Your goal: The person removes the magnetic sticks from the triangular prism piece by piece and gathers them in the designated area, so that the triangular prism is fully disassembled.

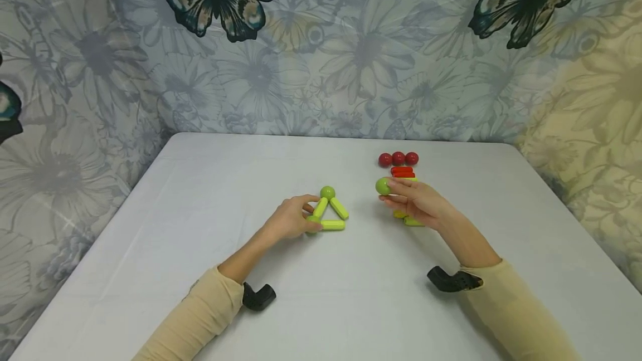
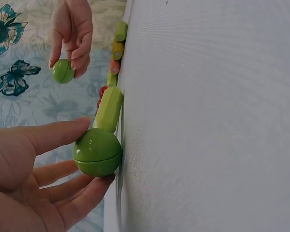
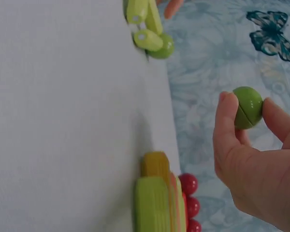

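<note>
Triangle (image 1: pixel 339 209) is judged at corner-fitting: left hand (image 1: pixel 293 219) pinches its left ball (image 2: pixel 97 152); right hand (image 1: pixel 415 200) pinches a loose ball (image 1: pixel 383 186), which the next move likely calls for bringing to the bare rod ends (image 3: pixel 143 37). Triangle lies between the hands; other rods (image 1: pixel 402 170) lie near the right, red balls (image 1: pixel 398 158) beyond.

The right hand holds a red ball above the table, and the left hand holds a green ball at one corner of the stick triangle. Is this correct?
Not quite: the ball in the right hand is green, not red, as the right wrist view shows. The left hand and its green ball are as you described.
</note>
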Tool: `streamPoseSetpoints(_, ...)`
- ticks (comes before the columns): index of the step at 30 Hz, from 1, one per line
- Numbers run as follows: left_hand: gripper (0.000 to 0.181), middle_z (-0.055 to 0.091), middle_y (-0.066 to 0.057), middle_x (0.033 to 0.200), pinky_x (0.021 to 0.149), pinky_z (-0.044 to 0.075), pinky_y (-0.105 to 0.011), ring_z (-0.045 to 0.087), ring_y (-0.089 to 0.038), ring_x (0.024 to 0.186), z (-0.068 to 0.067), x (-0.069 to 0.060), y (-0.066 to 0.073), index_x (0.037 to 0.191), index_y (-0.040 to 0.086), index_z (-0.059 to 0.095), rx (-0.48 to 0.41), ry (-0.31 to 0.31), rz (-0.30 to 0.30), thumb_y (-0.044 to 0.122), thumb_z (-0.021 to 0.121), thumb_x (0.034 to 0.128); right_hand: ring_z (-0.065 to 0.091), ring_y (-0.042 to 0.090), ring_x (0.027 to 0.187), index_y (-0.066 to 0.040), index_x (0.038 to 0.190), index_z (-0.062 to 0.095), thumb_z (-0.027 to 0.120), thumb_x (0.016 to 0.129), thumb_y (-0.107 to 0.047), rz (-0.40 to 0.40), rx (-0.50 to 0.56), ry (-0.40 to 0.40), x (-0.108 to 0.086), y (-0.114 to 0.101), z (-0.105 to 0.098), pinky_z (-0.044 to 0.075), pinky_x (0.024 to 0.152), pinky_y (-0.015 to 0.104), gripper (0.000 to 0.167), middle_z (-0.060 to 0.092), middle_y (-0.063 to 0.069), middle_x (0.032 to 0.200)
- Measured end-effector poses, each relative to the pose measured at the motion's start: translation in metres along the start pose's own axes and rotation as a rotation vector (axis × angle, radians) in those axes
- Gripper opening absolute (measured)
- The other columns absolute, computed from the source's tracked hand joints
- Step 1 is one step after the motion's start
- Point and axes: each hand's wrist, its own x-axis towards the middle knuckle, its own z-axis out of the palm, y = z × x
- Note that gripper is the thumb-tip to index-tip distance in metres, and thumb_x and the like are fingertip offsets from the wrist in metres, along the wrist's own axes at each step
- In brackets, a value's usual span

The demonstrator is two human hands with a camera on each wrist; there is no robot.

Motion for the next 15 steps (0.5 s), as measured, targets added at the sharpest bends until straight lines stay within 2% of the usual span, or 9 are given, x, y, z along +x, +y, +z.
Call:
streamPoseSetpoints(8, 0.062, 0.061, -0.012, 0.122, 0.078, 0.053, -0.034, 0.058, -0.027, 0.111, -0.001, 0.0, -0.002, 0.138, 0.011, 0.051, 0.0, 0.016, 0.03, 0.016, 0.077, 0.0818, 0.065, 0.017, 0.096, -0.004, 0.13, 0.037, 0.055, 0.098, -0.019, 0.01, -0.026, 0.093, 0.001, -0.027, -0.044, 0.05, 0.087, 0.024, 0.04, 0.062, 0.004, 0.104)
streamPoseSetpoints(11, 0.061, 0.06, -0.012, 0.122, 0.078, 0.053, -0.034, 0.058, -0.028, 0.111, -0.002, -0.001, -0.002, 0.137, 0.011, 0.051, -0.005, 0.016, 0.033, 0.016, 0.077, 0.0821, 0.064, 0.013, 0.096, -0.003, 0.142, 0.029, 0.054, 0.098, -0.022, -0.008, -0.068, 0.131, 0.004, -0.03, -0.059, 0.047, 0.091, 0.024, 0.054, 0.058, 0.003, 0.109)
streamPoseSetpoints(15, 0.061, 0.06, -0.013, 0.123, 0.08, 0.053, -0.035, 0.058, -0.029, 0.111, -0.001, -0.001, -0.002, 0.137, 0.01, 0.051, -0.016, 0.007, 0.033, 0.015, 0.077, 0.0825, 0.062, 0.008, 0.091, -0.001, 0.152, 0.012, 0.054, 0.098, -0.023, -0.015, -0.07, 0.243, 0.009, -0.03, -0.075, 0.045, 0.094, 0.024, 0.072, 0.051, 0.0, 0.109)
